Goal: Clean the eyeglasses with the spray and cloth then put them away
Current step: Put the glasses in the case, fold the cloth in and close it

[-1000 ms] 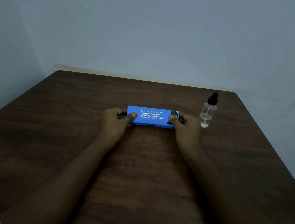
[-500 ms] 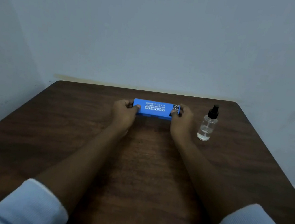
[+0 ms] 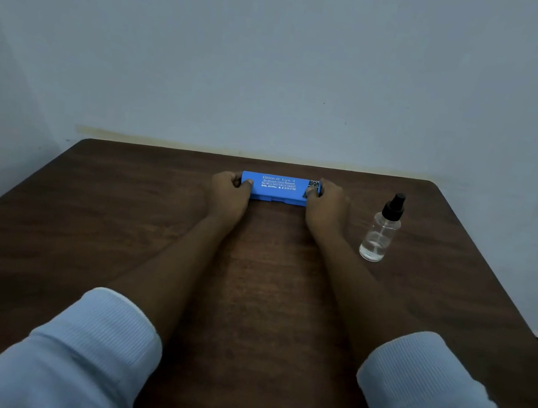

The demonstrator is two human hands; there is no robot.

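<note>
A blue glasses case with white lettering lies closed on the dark wooden table, close to its far edge. My left hand grips the case's left end, thumb on top. My right hand grips its right end the same way. A small clear spray bottle with a black nozzle stands upright to the right of my right hand, apart from it. No eyeglasses or cloth are in view.
A pale blue wall rises right behind the table's far edge. The table's right edge runs diagonally past the bottle. My light blue sleeves fill the lower corners.
Both hands have slid the blue case away from me, from mid-table to near the far edge. The spray bottle has stayed put.
</note>
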